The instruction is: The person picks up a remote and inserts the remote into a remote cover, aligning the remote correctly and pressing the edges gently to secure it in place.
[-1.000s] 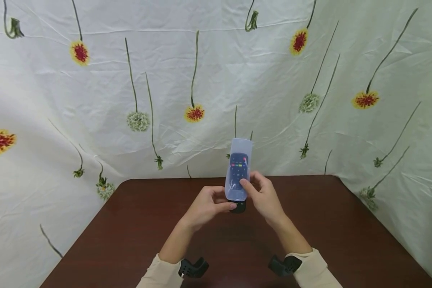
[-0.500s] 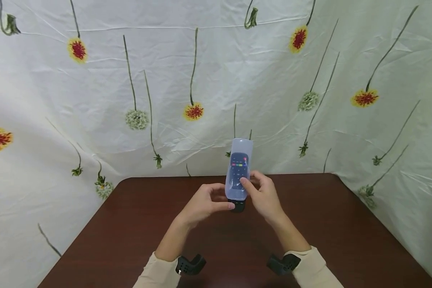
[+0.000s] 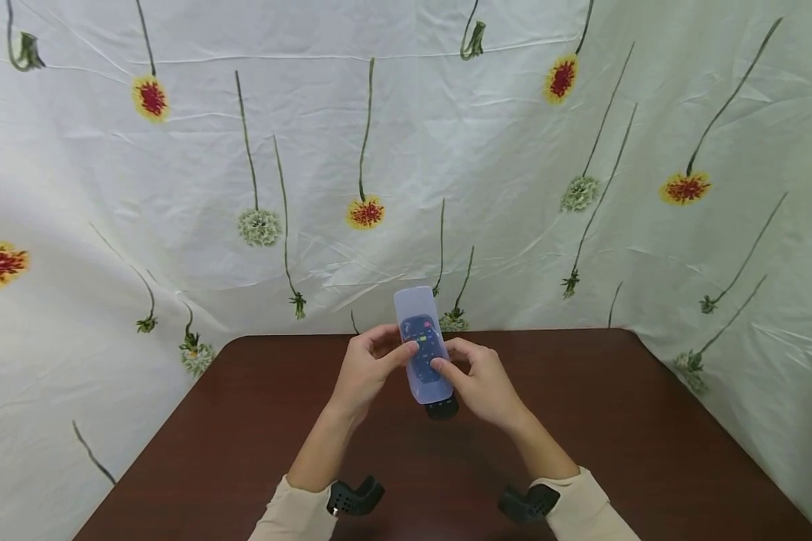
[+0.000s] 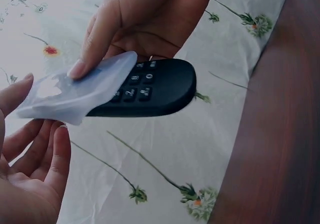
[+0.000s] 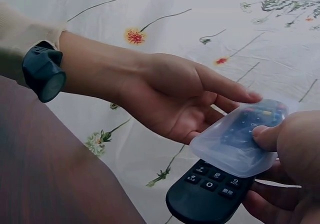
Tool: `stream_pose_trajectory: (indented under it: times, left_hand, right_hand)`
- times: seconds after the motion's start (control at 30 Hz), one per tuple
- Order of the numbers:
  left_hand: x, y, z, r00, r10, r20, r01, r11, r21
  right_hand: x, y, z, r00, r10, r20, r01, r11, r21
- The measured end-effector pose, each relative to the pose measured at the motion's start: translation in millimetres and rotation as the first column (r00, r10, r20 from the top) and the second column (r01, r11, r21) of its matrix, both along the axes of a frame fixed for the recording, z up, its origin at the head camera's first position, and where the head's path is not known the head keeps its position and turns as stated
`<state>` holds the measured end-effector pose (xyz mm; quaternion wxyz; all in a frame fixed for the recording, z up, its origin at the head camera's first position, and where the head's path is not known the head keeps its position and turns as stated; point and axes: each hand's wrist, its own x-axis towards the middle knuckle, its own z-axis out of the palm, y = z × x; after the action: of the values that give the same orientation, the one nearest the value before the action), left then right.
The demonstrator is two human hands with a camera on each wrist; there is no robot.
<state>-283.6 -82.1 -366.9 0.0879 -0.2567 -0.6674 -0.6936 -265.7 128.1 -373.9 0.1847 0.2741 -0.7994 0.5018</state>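
A black remote control [image 3: 441, 408] sits mostly inside a translucent plastic sleeve [image 3: 416, 300], held up over the table and leaning left. Its rounded end with number keys sticks out of the sleeve's mouth, plain in the left wrist view on the remote control [image 4: 165, 91]. My left hand [image 3: 365, 372] pinches the sleeve's left side, thumb on the front and fingers behind. My right hand [image 3: 483, 383] grips the right side lower down, its thumb pressed on the sleeve over the buttons. In the right wrist view the sleeve [image 5: 235, 144] covers the coloured keys.
A dark brown table [image 3: 243, 436] spreads beneath the hands. Behind it hangs a white cloth [image 3: 487, 150] printed with flowers. Black cameras sit on both wrists, the left wrist camera [image 3: 355, 496] and the right wrist camera [image 3: 529, 503], beside pale sleeve cuffs.
My left hand has moved from the remote control's bare end up to the sleeve's left side. The remote control and sleeve have shifted left and down and now tilt left.
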Motion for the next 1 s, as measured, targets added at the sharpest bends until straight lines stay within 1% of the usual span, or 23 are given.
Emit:
stream_pose_trajectory:
  times: [0.17, 0.23, 0.3, 0.4, 0.5, 0.6, 0.7, 0.77, 0.83, 1.0]
  left_hand:
    - [-0.7, 1.9, -0.2, 0.998, 0.050, -0.038, -0.050, 0.999, 0.008]
    - [0.0, 2.6, -0.3, 0.996, 0.071, -0.048, -0.071, 0.997, 0.014]
    - [1.1, 3.0, -0.2, 0.996, 0.081, -0.048, -0.080, 0.996, 0.030]
    - [1.2, 2.5, -0.1, 0.994, 0.106, -0.038, -0.103, 0.993, 0.062]
    - [1.0, 1.9, 2.2, 0.990, 0.140, -0.027, -0.137, 0.985, 0.102]
    - [0.5, 1.4, 4.7, 0.986, 0.164, -0.007, -0.161, 0.977, 0.142]
    - [-0.3, 0.8, 4.9, 0.986, 0.166, 0.011, -0.165, 0.971, 0.172]
    - [-0.6, 0.3, 4.2, 0.986, 0.165, 0.014, -0.165, 0.969, 0.182]
    - [-0.5, 0.1, 4.1, 0.987, 0.163, 0.012, -0.162, 0.969, 0.184]
    - [-0.3, 0.0, 4.5, 0.989, 0.148, 0.012, -0.147, 0.972, 0.184]
  right_hand:
    - [0.8, -3.7, -3.3, 0.999, 0.038, 0.010, -0.038, 0.999, 0.016]
    - [0.7, -4.4, -4.4, 0.997, 0.064, 0.038, -0.065, 0.998, 0.018]
    - [0.5, -4.2, -5.6, 0.993, 0.086, 0.075, -0.090, 0.995, 0.041]
    - [-0.2, -1.9, -6.7, 0.981, 0.124, 0.146, -0.138, 0.986, 0.091]
    - [-1.5, 1.6, -5.1, 0.968, 0.156, 0.197, -0.184, 0.973, 0.136]
    - [-3.3, 4.8, -3.5, 0.953, 0.191, 0.235, -0.232, 0.959, 0.162]
    - [-4.4, 6.2, -3.8, 0.938, 0.218, 0.269, -0.268, 0.950, 0.163]
    - [-4.8, 6.0, -4.6, 0.932, 0.223, 0.285, -0.273, 0.951, 0.149]
    - [-4.7, 5.3, -4.7, 0.932, 0.216, 0.289, -0.263, 0.955, 0.135]
    - [-3.4, 3.4, -4.6, 0.945, 0.188, 0.269, -0.231, 0.963, 0.139]
